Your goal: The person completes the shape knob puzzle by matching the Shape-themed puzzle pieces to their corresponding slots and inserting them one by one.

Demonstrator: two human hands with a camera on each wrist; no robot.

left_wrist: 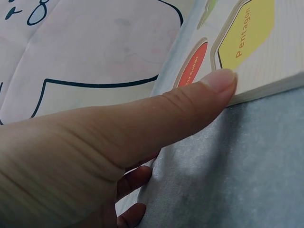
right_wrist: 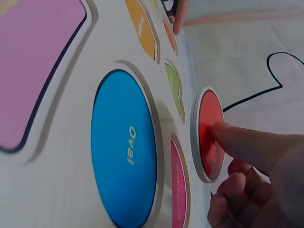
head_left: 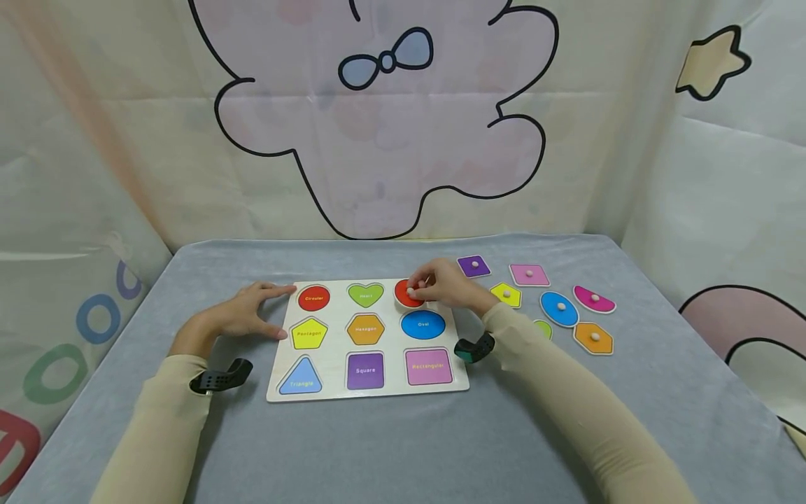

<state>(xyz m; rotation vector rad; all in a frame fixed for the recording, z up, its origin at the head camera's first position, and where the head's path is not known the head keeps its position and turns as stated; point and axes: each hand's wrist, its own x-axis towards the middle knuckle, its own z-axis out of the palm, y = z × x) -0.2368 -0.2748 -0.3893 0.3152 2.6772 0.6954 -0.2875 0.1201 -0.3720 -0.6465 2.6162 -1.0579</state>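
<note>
In my right hand [head_left: 443, 285] is a red round puzzle piece [right_wrist: 207, 161], pinched between thumb and fingers. It hovers tilted over the top right of the white shape board [head_left: 334, 308], overlapping the pink half-round slot [right_wrist: 178, 187] in the right wrist view. Just below lies the blue oval slot [head_left: 423, 325]. My left hand [head_left: 242, 313] rests at the board's left edge with fingers spread; in the left wrist view its thumb [left_wrist: 221, 81] touches the edge beside the yellow pentagon [left_wrist: 249, 35]. The red circular slot [head_left: 313, 298] sits at the board's top left.
Several knobbed pieces lie right of the board: a purple one [head_left: 474, 266], a pink one [head_left: 529, 275], a yellow pentagon [head_left: 506, 295], a blue oval [head_left: 557, 309], a magenta half-round [head_left: 594, 299] and an orange hexagon [head_left: 593, 339]. A green piece [head_left: 543, 327] is partly hidden by my right sleeve.
</note>
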